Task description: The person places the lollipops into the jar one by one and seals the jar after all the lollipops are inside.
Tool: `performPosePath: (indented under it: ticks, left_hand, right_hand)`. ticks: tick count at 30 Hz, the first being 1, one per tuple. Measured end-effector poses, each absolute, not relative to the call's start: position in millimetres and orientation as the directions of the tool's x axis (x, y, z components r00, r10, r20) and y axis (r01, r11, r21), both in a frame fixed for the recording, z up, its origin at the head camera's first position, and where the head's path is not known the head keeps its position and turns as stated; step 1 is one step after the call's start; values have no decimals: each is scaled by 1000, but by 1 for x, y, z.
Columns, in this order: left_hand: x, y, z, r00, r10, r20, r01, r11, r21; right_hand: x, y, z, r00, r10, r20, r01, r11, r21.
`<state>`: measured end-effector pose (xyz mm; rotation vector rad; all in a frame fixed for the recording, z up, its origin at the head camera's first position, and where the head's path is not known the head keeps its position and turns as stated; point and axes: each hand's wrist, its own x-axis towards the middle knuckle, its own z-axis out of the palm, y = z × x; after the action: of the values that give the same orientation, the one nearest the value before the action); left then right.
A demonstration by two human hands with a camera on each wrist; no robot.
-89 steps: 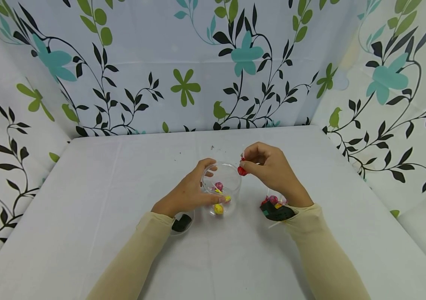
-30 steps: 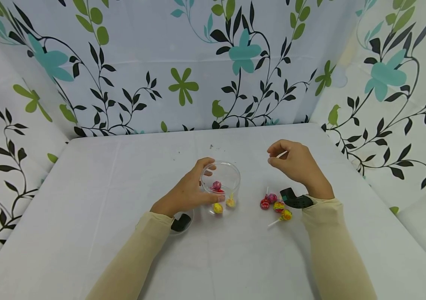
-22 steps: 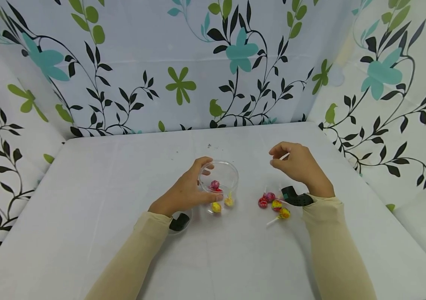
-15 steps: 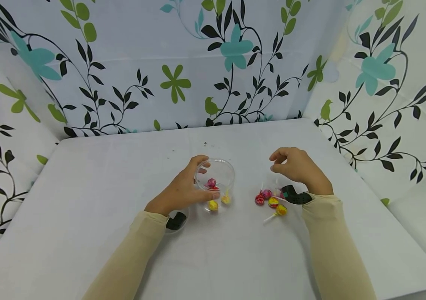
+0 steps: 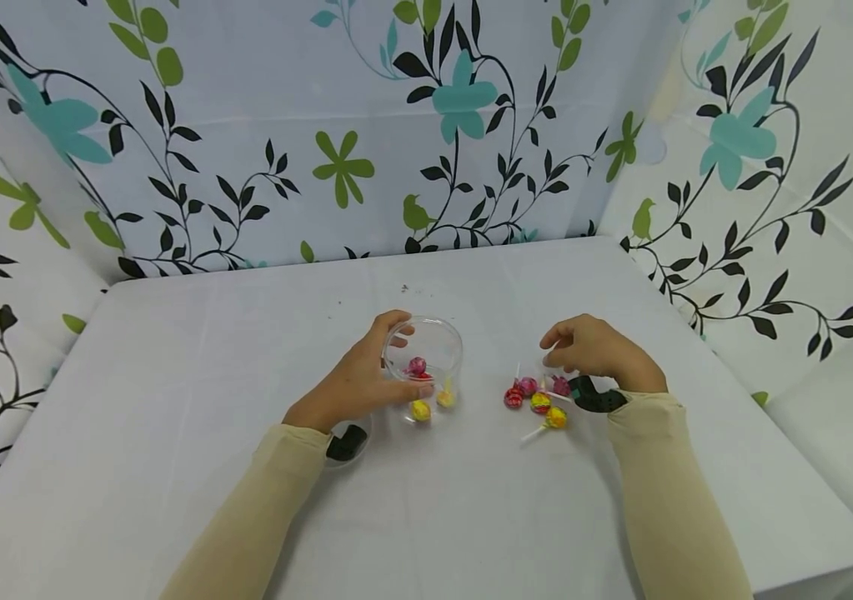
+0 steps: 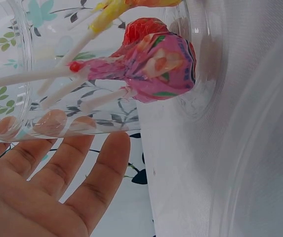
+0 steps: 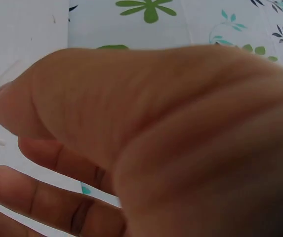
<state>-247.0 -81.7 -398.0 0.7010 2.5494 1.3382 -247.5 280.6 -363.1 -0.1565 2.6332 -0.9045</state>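
A clear round jar [image 5: 437, 346] stands upright on the table, and my left hand [image 5: 358, 375] holds it round its side. Inside it are several wrapped lollipops; a pink one [image 6: 163, 66], a red one [image 6: 143, 30] and part of a yellow one [image 6: 114, 14] show in the left wrist view. To the right of the jar lies a loose group of lollipops: red [image 5: 514, 397], pink [image 5: 527, 386] and yellow [image 5: 556, 417]. My right hand [image 5: 599, 350] hovers just beyond them, fingers loosely bent. Beside its thumb, a white stick [image 7: 3, 79] shows in the right wrist view.
A clear round lid [image 5: 361, 447] lies partly under my left wrist. Both wrists wear black cameras. The white-covered table [image 5: 246, 333] runs back to a patterned curtain [image 5: 276, 125], with more curtain at both sides. Small dark specks [image 5: 406, 288] dot the far part.
Three seconds ago my right hand held a red lollipop beside the jar's rim. It has since moved right, then lowered toward the loose lollipops. The jar holds another lollipop; the head view has shifted.
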Motion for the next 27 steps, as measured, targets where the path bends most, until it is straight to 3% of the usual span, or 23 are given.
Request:
performPosePath:
  ticks: [27]
  left_hand:
    - [-247, -81, -398, -878, 475, 59, 318, 489, 812]
  right_hand:
    - [-258, 271, -388, -931, -265, -252, -22, 729, -684]
